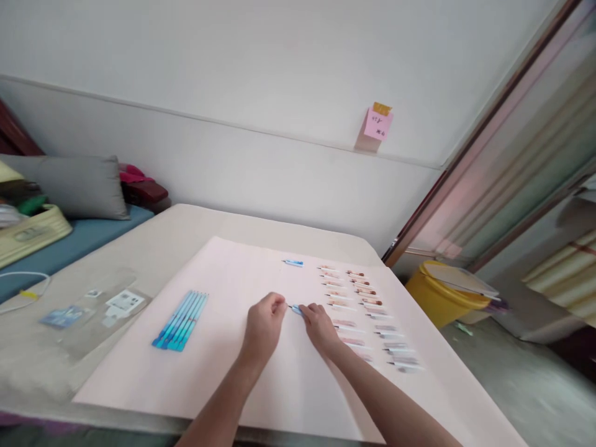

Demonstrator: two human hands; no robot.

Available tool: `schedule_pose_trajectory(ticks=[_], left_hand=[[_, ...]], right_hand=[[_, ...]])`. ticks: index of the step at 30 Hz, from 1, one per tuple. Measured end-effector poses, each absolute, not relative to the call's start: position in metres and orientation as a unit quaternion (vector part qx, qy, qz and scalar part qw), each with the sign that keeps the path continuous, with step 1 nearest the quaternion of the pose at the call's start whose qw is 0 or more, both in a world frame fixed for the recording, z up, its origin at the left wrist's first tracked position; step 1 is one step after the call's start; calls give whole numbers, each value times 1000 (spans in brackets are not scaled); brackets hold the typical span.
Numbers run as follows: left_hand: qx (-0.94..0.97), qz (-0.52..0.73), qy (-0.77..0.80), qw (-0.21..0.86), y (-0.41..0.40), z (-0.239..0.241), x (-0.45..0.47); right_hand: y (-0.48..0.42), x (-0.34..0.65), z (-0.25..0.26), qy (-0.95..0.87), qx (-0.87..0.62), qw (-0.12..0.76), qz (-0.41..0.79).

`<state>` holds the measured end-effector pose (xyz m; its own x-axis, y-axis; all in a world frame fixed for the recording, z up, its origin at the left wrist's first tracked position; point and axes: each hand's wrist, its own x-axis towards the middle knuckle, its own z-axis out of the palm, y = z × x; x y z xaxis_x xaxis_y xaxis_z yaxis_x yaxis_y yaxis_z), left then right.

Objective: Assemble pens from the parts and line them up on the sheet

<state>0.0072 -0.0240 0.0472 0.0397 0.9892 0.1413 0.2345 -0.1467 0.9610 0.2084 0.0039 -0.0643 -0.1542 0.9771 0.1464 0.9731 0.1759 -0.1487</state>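
Note:
A short blue pen [297, 309] with a dark point lies on the white sheet [246, 372] between my hands. The fingers of my right hand [319, 326] close over its rear end. Just left of its point is my left hand [265, 323], thumb and fingers pinched together; whatever may be between them is hidden. Farther back lies another blue pen [293, 263], also pointing left. To the left, several long blue pens [181, 320] rest side by side in a slanted row.
Two columns of pale and brown pens [365, 290] lie on the sheet's right side. Clear packaging [105, 310] and a blue card [63, 316] lie on the left of the table. A yellow bin [428, 295] stands on the floor at right; a grey cushion [88, 186] is at left.

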Motion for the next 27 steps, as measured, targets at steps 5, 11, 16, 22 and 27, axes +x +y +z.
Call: schedule_pose_trajectory(ticks=[5, 11, 16, 22, 27], left_hand=[[543, 484, 506, 462, -23, 45, 3], [380, 496, 469, 625, -42, 42, 20], [106, 495, 504, 700, -56, 14, 37], [73, 443, 559, 697, -71, -21, 69], [72, 425, 569, 701, -73, -34, 79]], right_hand=[[-50, 205, -65, -772, -625, 113, 12], [-78, 206, -50, -758, -642, 115, -12], [-94, 214, -49, -750, -652, 111, -12], [-93, 216, -57, -751, -650, 114, -11], [-86, 214, -60, -773, -630, 72, -15]])
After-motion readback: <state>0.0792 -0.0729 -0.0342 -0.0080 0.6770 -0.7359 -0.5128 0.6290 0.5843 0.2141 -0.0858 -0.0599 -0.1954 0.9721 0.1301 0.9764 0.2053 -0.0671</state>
